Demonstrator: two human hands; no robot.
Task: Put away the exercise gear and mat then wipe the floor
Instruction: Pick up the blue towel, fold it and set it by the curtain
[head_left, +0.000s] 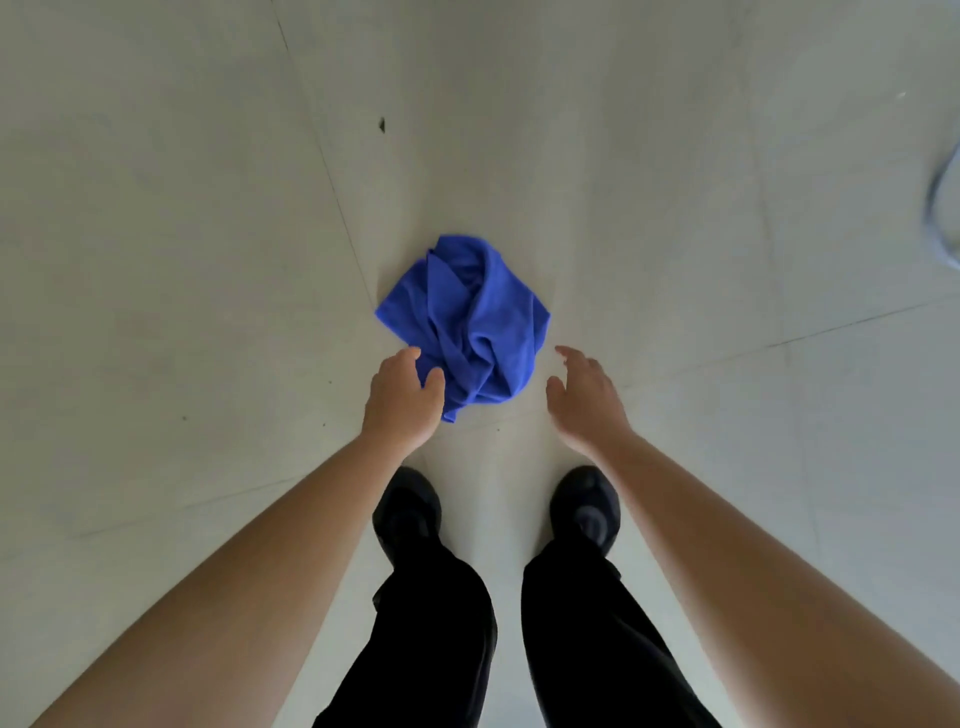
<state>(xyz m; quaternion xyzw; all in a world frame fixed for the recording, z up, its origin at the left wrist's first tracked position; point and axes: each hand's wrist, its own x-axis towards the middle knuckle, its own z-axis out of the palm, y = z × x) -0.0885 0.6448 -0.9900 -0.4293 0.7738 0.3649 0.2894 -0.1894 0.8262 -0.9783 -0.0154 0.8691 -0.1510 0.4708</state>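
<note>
Above floor (182, 234), we are poising left hand (402, 397) and right hand (584, 397), fingers loosely spread, to gather blue cloth (470, 322).

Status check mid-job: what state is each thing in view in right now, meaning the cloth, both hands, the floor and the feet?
floor: pale tiles, a few small dark specks.
blue cloth: crumpled in a heap on the floor, not spread.
left hand: fingers loosely curved, over the cloth's near edge; contact unclear.
right hand: open, beside the cloth, apart from it.
shoes: both planted on the floor.
</note>
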